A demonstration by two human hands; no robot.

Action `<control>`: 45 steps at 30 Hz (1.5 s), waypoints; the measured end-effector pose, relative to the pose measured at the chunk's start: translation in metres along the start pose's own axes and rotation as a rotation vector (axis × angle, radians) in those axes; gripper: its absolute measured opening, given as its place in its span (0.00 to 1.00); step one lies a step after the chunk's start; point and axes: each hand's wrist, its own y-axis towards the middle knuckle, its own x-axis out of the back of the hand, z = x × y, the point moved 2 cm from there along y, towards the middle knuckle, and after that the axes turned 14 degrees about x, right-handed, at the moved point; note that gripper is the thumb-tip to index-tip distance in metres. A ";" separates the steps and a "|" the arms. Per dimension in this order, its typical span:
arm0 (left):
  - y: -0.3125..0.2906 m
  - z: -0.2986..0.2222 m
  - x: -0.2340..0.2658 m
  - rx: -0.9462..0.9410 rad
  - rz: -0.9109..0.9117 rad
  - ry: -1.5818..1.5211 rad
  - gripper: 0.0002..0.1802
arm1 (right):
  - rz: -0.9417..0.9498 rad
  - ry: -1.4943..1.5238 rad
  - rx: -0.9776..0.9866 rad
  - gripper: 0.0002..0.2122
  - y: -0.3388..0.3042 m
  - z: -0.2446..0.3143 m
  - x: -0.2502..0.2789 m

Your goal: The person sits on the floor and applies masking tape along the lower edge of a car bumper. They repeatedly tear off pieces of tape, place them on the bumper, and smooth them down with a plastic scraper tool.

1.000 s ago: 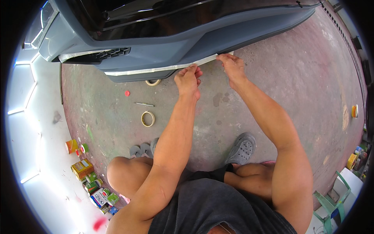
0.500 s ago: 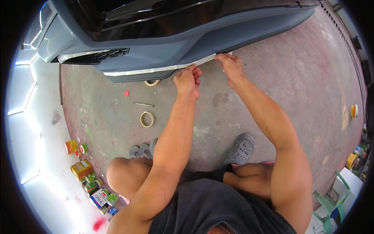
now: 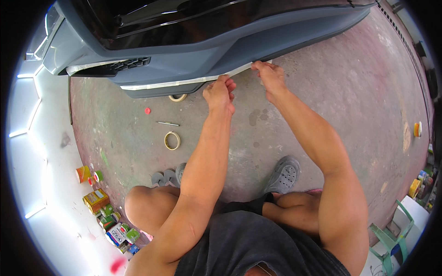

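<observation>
Along the grey car bumper [image 3: 193, 63] at upper centre of the frame, masking tape [image 3: 165, 85] already lines the lower left edge, our left hand [image 3: 219, 95] and right hand [image 3: 272, 81] pinch its strip, and the edge farther right is bare.

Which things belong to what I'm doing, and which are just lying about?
Likely in use: pale tape strip, at left hand and right hand; grey bumper; perhaps nearer tape roll, farther tape roll.

Probably lying about: red disc; thin rod; cans.

On the grey concrete floor [image 3: 313, 92], a slim silver rod [image 3: 167, 123] lies beyond a round cream roll [image 3: 173, 148]; farther, long white tape [image 3: 168, 85] runs along the curved grey bumper [image 3: 193, 60].
</observation>
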 end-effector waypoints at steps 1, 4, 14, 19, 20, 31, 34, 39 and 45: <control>-0.001 0.000 -0.001 -0.004 -0.002 -0.008 0.07 | -0.008 -0.001 -0.001 0.11 0.000 0.000 0.000; -0.004 -0.002 -0.003 0.005 -0.020 -0.003 0.07 | -0.029 -0.011 -0.011 0.11 0.002 -0.001 -0.001; -0.008 -0.002 -0.004 -0.001 -0.031 0.024 0.08 | -0.059 -0.053 -0.012 0.10 0.001 0.003 -0.004; -0.010 -0.002 -0.005 -0.020 -0.029 0.027 0.08 | -0.059 -0.085 0.013 0.10 0.003 0.002 -0.002; -0.010 -0.002 -0.003 -0.020 -0.028 0.037 0.08 | -0.060 -0.090 0.010 0.10 0.000 0.006 -0.004; -0.010 -0.002 -0.003 0.000 -0.008 0.058 0.07 | -0.108 -0.071 0.040 0.09 0.002 -0.002 0.000; -0.004 -0.005 0.001 -0.016 0.023 0.038 0.07 | -0.063 -0.099 0.034 0.08 0.001 -0.002 0.000; -0.003 -0.004 0.001 -0.016 0.035 0.052 0.06 | -0.026 -0.045 0.048 0.09 0.002 -0.001 0.000; -0.003 -0.005 0.001 0.005 0.037 0.031 0.06 | -0.024 -0.093 0.030 0.09 0.000 0.004 0.000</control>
